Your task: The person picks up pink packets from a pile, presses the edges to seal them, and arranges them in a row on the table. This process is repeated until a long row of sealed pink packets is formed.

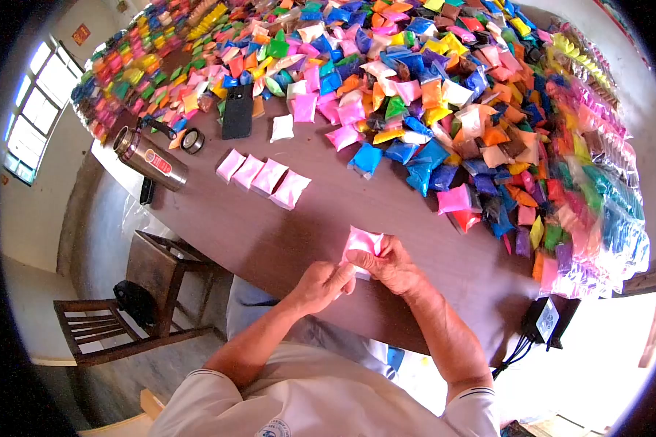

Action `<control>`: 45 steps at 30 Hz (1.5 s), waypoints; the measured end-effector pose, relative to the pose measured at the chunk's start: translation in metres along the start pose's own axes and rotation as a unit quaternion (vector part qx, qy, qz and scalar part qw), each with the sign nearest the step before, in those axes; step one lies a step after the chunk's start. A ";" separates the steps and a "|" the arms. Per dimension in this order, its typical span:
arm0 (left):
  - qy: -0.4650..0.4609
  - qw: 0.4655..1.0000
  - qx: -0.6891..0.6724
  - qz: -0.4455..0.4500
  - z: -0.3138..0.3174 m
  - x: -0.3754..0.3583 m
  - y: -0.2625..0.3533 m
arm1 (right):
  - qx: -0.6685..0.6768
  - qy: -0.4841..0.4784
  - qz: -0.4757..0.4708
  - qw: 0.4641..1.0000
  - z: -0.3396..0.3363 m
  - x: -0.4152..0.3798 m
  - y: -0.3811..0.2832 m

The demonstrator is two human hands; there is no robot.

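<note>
Over the near edge of the brown table, both hands come together on one small pink packet. My right hand grips it, with the thumb across its face. My left hand is closed at the packet's lower left corner, its thumb and fingers pressed together there. Farther up the table, several pink packets lie side by side in a slanting row. A white packet rests beyond that row.
A large heap of colourful packets covers the table's far side. To the left are a steel flask, a round lid and a black phone. A wooden chair stands left; a black box with cables sits right.
</note>
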State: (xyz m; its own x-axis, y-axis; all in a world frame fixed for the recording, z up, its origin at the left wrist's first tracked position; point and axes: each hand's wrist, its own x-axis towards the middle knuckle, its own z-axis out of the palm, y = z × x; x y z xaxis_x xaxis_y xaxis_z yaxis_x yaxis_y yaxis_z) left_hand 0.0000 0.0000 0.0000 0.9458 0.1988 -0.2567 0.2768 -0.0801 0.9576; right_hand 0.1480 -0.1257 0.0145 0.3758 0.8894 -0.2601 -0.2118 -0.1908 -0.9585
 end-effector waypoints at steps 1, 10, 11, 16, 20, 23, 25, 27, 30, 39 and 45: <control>-0.004 1.000 0.011 0.001 0.000 0.000 0.001 | 0.016 -0.009 -0.022 1.000 0.001 0.000 0.001; -0.009 0.999 -0.047 -0.008 0.003 0.003 -0.004 | 0.086 0.068 -0.061 0.992 0.000 -0.003 -0.002; -0.006 0.999 -0.032 -0.010 0.003 0.003 -0.003 | 0.063 0.071 -0.048 0.994 -0.003 -0.002 -0.002; -0.014 1.000 -0.016 -0.012 0.001 0.002 -0.001 | 0.037 0.084 -0.063 0.994 -0.003 -0.001 0.001; -0.012 0.998 -0.058 -0.013 -0.003 0.000 -0.003 | 0.070 0.052 0.039 0.995 -0.001 0.000 0.003; -0.012 0.999 -0.044 -0.020 -0.002 0.000 -0.001 | -0.020 0.020 0.020 0.999 0.004 0.001 0.003; -0.008 1.000 -0.027 -0.007 -0.001 0.000 -0.003 | 0.017 0.014 -0.018 1.000 0.004 0.001 0.005; -0.003 1.000 -0.010 0.006 0.000 0.000 -0.003 | 0.005 0.023 -0.019 1.000 0.004 0.002 0.012; 0.003 0.998 -0.062 -0.005 -0.002 0.002 -0.002 | 0.016 0.032 -0.011 0.999 0.004 -0.001 0.007; -0.001 1.000 0.005 -0.014 0.000 -0.001 0.006 | -0.046 0.016 -0.175 0.983 0.005 -0.007 -0.009; 0.000 1.000 -0.007 0.002 -0.002 -0.001 0.008 | 0.095 0.084 -0.071 0.989 0.000 0.004 0.014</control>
State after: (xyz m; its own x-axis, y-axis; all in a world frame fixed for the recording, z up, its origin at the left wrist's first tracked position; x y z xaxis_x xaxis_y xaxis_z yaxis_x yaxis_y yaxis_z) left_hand 0.0014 0.0010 0.0079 0.9466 0.1994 -0.2535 0.2713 -0.0676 0.9601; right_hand 0.1463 -0.1247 -0.0004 0.5550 0.8173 -0.1550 -0.3051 0.0266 -0.9520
